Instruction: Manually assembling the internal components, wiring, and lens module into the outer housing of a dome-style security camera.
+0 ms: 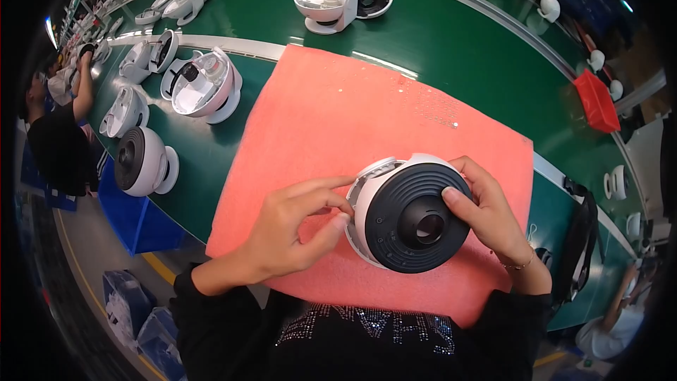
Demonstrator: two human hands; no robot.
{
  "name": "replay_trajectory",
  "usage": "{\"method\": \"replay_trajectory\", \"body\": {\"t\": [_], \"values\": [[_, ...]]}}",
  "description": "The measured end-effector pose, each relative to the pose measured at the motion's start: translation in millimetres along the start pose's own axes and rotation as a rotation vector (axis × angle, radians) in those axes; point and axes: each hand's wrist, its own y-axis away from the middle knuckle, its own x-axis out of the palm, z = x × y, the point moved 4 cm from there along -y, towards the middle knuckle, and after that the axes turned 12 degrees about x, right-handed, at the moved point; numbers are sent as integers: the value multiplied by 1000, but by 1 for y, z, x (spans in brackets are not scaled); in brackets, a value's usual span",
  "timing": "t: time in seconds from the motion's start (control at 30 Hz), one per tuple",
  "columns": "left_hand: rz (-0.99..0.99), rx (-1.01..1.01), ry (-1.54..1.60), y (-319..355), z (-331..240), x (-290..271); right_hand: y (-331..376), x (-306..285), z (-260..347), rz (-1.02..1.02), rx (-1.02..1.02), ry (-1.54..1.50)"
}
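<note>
A round white device (416,229), projector-like with a black ribbed face and a glossy lens in its middle, is tilted toward me above a pink foam mat (310,113). My right hand (486,204) grips its right side, thumb on the black face and the other fingers mostly hidden behind. At the opposite side a gap shows between the white shell parts. There my left hand (296,226) has its fingers curled, the fingertips and thumb tip close together at the shell's edge. Whether something small sits between those fingertips is hidden.
Open white housings (204,85) stand left of the mat, beside a finished-looking device (144,162). Another opened unit (331,3) sits on the green belt (261,0) ahead. A red bin (596,101) is at far right, a blue bin (137,212) lower left. A co-worker (60,127) stands at left.
</note>
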Motion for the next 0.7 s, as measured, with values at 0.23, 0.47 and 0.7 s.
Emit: {"method": "replay_trajectory", "body": {"t": [0.23,0.47,0.7], "values": [[44,-39,-268,-11,-17,4,2,10,18,-41,-64,191],[213,-182,-314,-20,-15,-3,-4,4,30,-285,-443,815],[368,-151,-402,-29,-9,0,-21,-2,28,-214,-308,968]]}}
